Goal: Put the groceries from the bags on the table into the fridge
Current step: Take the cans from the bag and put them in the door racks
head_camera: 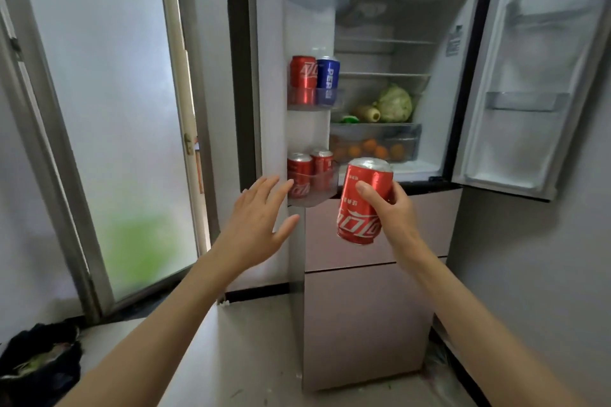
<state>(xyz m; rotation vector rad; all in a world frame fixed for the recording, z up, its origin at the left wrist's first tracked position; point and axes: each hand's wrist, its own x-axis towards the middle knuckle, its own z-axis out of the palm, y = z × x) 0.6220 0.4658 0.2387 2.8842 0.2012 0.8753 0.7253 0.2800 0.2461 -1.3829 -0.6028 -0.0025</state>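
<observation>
A: Item held: red cylindrical aluminium cola can [362, 201], gripped in right hand [391, 208], fingers [363, 190] curled round the upper body. Long axis near upright, top tipped slightly right.

B: Left hand [256, 225]?

A: Empty, fingers spread wide and straight, hovering just beside the outer edge of the clear plastic lower door shelf [312, 188]. Contact with the door: cannot tell.

B: Destination?

A: Probably that shelf, already stocked with two red cans [309, 172]. Lies up and left of the held can, near. Right hand nearer the open front corner. Likely move: lift over the shelf's front rim, keep upright, lower into the remaining gap.

B: Elsewhere?

A: Upper door shelf [314, 97]: one red, one blue can.
</observation>
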